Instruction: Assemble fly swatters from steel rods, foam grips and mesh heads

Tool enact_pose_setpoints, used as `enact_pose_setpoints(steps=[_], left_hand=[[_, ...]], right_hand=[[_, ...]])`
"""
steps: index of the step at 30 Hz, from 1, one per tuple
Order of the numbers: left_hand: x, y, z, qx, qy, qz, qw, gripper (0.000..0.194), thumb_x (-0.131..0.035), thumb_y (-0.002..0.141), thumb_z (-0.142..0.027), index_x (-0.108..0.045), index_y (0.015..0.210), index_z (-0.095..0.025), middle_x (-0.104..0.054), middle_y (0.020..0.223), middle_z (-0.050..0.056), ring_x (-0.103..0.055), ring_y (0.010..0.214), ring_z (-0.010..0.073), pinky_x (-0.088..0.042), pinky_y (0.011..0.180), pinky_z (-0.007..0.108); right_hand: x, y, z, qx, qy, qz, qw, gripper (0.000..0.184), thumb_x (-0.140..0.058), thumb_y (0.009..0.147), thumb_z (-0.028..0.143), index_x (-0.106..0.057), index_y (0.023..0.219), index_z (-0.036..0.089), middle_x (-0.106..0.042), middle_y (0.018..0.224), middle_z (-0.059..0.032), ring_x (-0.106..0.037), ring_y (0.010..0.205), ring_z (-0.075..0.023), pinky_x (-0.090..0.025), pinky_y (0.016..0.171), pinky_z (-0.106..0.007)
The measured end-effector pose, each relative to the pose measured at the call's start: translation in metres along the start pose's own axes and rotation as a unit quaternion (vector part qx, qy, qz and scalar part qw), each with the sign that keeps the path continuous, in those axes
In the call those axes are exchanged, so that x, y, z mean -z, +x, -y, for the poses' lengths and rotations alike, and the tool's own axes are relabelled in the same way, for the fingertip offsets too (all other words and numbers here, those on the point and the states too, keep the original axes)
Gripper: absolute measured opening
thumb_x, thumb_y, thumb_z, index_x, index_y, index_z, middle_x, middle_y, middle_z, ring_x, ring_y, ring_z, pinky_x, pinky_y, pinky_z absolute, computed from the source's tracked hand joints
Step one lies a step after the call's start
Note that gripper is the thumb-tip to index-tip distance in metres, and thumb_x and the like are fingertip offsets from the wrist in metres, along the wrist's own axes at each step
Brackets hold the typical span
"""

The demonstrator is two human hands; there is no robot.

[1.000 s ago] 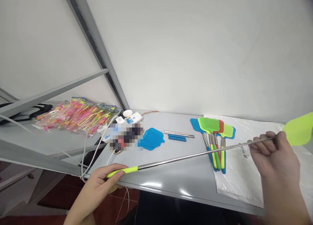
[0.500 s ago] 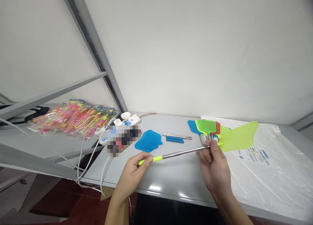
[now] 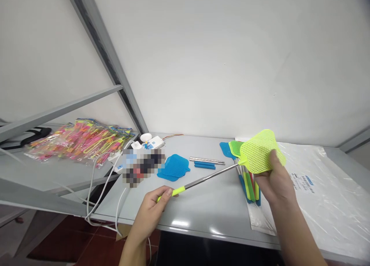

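A yellow-green fly swatter (image 3: 258, 150) with a metal rod stretches between my two hands. My left hand (image 3: 154, 204) is closed round its yellow-green handle. My right hand (image 3: 277, 177) pinches the perforated head, thumb on the front face and fingers behind it. Behind and below that head lie several fly swatters (image 3: 250, 189) with blue, green, yellow and red handles, their heads partly covered. Left of centre on the table are loose blue swatter heads (image 3: 175, 166). Beside them lie metal rods (image 3: 206, 160) and blue handles (image 3: 204, 165).
A white plastic package (image 3: 326, 204) with a printed label covers the table's right side. At the left are power strips (image 3: 154, 143) with white cables and a partly blurred patch. Colourful bagged items (image 3: 83, 140) lie beyond the grey metal frame post (image 3: 110, 65).
My right hand has moved from the rod near the neck onto the swatter's head. The head has turned its flat face towards me. My left hand keeps its hold on the handle.
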State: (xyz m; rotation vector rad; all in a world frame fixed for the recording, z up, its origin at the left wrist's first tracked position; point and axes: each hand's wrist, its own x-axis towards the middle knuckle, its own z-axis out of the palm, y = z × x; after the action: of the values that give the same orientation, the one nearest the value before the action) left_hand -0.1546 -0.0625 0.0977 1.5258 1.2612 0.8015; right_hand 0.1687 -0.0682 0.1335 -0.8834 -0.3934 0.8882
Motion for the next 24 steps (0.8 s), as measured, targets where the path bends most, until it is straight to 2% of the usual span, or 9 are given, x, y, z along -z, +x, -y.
enact_pose_setpoints(steps=[3,9,11,12,14,16,18,21,24], left_hand=[[-0.003,0.003,-0.004,0.005,-0.009,-0.009,1.0,0.05,-0.051,0.086,-0.061,-0.071,0.085,-0.015,-0.04,0.051,-0.004,-0.035,0.05,0.0119,-0.028,0.049,0.023],[-0.042,0.008,-0.003,-0.02,-0.101,0.039,0.994,0.046,-0.049,0.092,-0.055,-0.069,0.088,-0.013,-0.031,0.054,-0.006,-0.029,0.051,0.0099,-0.026,0.051,0.022],[-0.052,0.01,0.0,-0.012,-0.148,0.044,0.988,0.045,-0.05,0.092,-0.054,-0.067,0.088,-0.013,-0.029,0.053,-0.007,-0.027,0.05,0.0091,-0.024,0.05,0.022],[-0.058,0.011,0.0,-0.004,-0.174,0.047,0.984,0.044,-0.05,0.092,-0.053,-0.067,0.088,-0.013,-0.028,0.053,-0.007,-0.026,0.05,0.0087,-0.023,0.049,0.022],[-0.07,0.013,0.0,0.019,-0.229,0.05,0.972,0.043,-0.051,0.092,-0.054,-0.065,0.089,-0.013,-0.025,0.053,-0.008,-0.022,0.049,0.008,-0.021,0.048,0.021],[-0.087,0.015,-0.004,0.038,-0.272,0.058,0.96,0.042,-0.049,0.092,-0.054,-0.062,0.094,-0.014,-0.024,0.054,-0.009,-0.019,0.048,0.0074,-0.019,0.046,0.021],[-0.108,0.017,-0.011,0.047,-0.3,0.083,0.949,0.04,-0.047,0.094,-0.054,-0.058,0.105,-0.017,-0.024,0.057,-0.01,-0.018,0.047,0.0072,-0.018,0.045,0.021],[-0.139,0.019,-0.023,0.068,-0.308,0.146,0.938,0.043,-0.043,0.095,-0.054,-0.047,0.123,-0.021,-0.024,0.059,-0.01,-0.017,0.047,0.0079,-0.015,0.045,0.021],[-0.162,0.023,-0.035,0.048,-0.231,0.195,0.952,0.042,-0.039,0.097,-0.052,-0.045,0.125,-0.022,-0.035,0.064,-0.007,-0.028,0.051,0.0096,-0.021,0.047,0.022]], right_hand=[[-0.009,-0.003,-0.001,0.053,-0.037,-0.003,0.998,0.041,-0.076,0.075,0.041,-0.064,0.111,0.025,-0.066,0.114,-0.0031,-0.063,0.1,-0.0203,-0.055,0.074,-0.031],[-0.027,-0.036,-0.014,0.033,-0.059,0.012,0.998,0.063,-0.071,0.08,0.04,-0.047,0.137,0.032,-0.058,0.13,-0.0053,-0.057,0.114,-0.0233,-0.054,0.079,-0.034],[-0.024,-0.037,-0.016,0.041,-0.056,0.005,0.998,0.065,-0.07,0.081,0.041,-0.043,0.14,0.035,-0.058,0.128,-0.0045,-0.059,0.107,-0.0217,-0.053,0.073,-0.032],[-0.021,-0.036,-0.017,0.035,-0.065,0.013,0.997,0.062,-0.071,0.08,0.042,-0.046,0.137,0.034,-0.061,0.12,-0.0041,-0.061,0.097,-0.02,-0.051,0.067,-0.03],[-0.014,-0.036,-0.023,-0.005,-0.111,0.07,0.991,0.051,-0.071,0.079,0.044,-0.056,0.126,0.029,-0.064,0.091,-0.0014,-0.057,0.072,-0.0152,-0.044,0.055,-0.026],[-0.009,-0.04,-0.034,-0.05,-0.184,0.163,0.968,0.042,-0.07,0.079,0.048,-0.064,0.113,0.024,-0.053,0.069,0.003,-0.046,0.057,-0.0118,-0.037,0.051,-0.025],[-0.005,-0.047,-0.046,-0.048,-0.265,0.228,0.935,0.038,-0.066,0.082,0.049,-0.065,0.108,0.022,-0.048,0.064,0.0041,-0.045,0.057,-0.0123,-0.037,0.054,-0.025],[0.004,-0.051,-0.056,0.026,-0.402,0.205,0.892,0.028,-0.058,0.086,0.048,-0.063,0.093,0.021,-0.048,0.063,0.0035,-0.048,0.06,-0.0144,-0.036,0.056,-0.026],[0.021,-0.04,-0.045,0.066,-0.528,0.146,0.834,0.033,-0.054,0.087,0.046,-0.05,0.066,0.022,-0.044,0.054,0.0042,-0.042,0.052,-0.0136,-0.03,0.052,-0.027]])
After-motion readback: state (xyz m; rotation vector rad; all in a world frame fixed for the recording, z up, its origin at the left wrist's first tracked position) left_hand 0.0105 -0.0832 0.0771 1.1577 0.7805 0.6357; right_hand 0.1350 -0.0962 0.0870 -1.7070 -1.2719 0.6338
